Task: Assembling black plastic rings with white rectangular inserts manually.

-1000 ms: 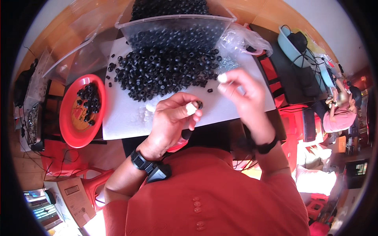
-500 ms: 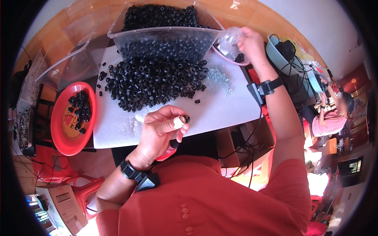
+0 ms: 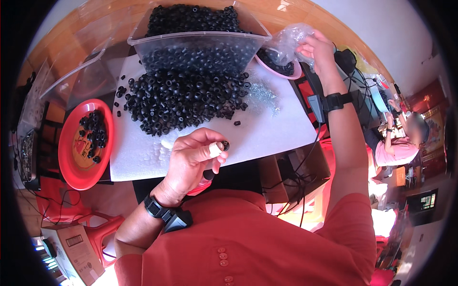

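My left hand (image 3: 188, 157) is closed near the front edge of the white-topped table, pinching a small hollow black part (image 3: 225, 145) between thumb and fingertips. A pale wrap (image 3: 216, 149) covers the thumb's tip. At the far right, my right hand (image 3: 319, 50) has its fingers closed on a crumpled clear plastic bag (image 3: 288, 40). The bag hangs over a pink bowl (image 3: 298, 71) that holds small black pieces (image 3: 276, 64). Between my hands spreads a big heap of hollow black parts (image 3: 186, 100), with small shiny clear bits (image 3: 267, 95) lying right of it.
A clear plastic bin (image 3: 200, 55) full of black parts stands behind the heap. On the left is a red plate (image 3: 68, 162) with several black parts. An open cardboard box (image 3: 281, 183) with cables sits below the table's front edge. Another person (image 3: 396, 148) works at far right.
My right hand has moved right, drawing the plastic bag away from the pink bowl, so more of the black pieces inside show. The left hand stays where it was, still pinching the black part.
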Tool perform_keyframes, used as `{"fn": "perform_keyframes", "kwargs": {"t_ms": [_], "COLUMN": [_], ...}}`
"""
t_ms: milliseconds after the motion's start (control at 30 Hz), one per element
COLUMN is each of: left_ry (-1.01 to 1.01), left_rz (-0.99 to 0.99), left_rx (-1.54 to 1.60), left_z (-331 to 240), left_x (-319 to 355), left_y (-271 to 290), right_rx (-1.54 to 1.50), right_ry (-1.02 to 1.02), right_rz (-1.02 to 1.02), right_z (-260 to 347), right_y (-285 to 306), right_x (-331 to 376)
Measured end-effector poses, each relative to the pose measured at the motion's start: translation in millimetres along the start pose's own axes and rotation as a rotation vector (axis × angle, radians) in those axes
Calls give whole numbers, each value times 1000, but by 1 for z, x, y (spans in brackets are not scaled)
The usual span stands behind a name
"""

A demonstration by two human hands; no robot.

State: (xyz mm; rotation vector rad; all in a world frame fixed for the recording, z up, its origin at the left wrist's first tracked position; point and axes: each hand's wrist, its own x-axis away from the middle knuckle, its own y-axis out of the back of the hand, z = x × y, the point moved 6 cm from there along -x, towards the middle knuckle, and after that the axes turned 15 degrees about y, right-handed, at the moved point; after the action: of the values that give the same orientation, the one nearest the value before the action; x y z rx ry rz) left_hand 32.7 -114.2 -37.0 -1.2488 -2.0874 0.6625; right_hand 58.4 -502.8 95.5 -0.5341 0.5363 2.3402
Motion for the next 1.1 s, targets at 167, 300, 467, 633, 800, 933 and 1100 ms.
{"fn": "perform_keyframes", "kwargs": {"t_ms": [167,300,467,633,800,933,1100], "left_ry": [-54,-40,-81,-98,-113,-68,-58], "left_rz": [2,8,-53,-36,-85,-115,-141], "left_rx": [-17,-29,-106,-148,-311,-393,-455], "left_z": [0,0,-2,-7,-9,-10,-10], "left_x": [0,1,-1,-2,-4,-9,-11], "left_y": [3,2,4,1,-5,-8,-10], "right_rx": [137,196,336,277,112,45,14], "right_ry": [29,156,245,133,-92,-279,-254], "right_rz": [243,338,174,-14,-192,-130,4], "right_z": [-8,-10,36,26,-21,-65,-71], "right_y": [-26,-31,3,69,144,169,173], "right_x": [12,33,79,128,196,246,263]}}
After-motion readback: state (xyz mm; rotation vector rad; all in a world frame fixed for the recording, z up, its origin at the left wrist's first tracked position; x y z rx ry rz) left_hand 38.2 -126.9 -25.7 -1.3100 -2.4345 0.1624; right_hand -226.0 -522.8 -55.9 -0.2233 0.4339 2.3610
